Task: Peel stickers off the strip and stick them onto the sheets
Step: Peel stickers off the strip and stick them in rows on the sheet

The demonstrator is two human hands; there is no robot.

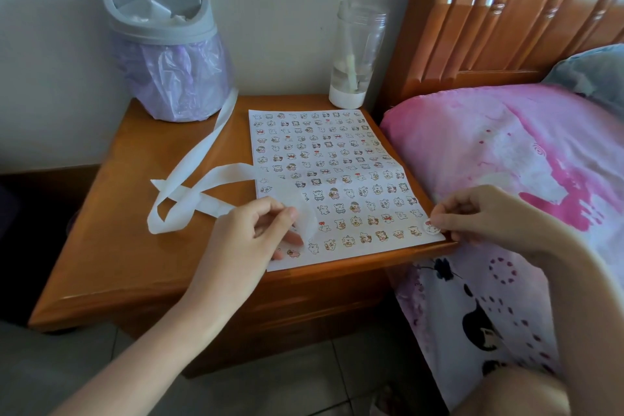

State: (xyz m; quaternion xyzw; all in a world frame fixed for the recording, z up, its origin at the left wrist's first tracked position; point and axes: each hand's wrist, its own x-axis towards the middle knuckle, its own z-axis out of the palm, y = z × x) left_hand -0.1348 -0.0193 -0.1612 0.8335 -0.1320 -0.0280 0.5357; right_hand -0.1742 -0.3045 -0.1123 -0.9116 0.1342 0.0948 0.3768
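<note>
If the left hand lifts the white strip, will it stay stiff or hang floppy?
Probably floppy: the strip loops and twists over itself on the table. Likely light too, as it looks thin and see-through by the left hand.

Your wooden surface (128, 246) is a small stand right beside the bed (506, 152). A white sheet (337, 179), covered in tiny drawings, lies flat on its right half and reaches the near edge. A long white strip (189, 192) loops on the left and crosses onto the sheet. At the back stand a grey bin (162, 27) lined in purple and a clear cup (354, 54), maybe with a little water inside.
</note>
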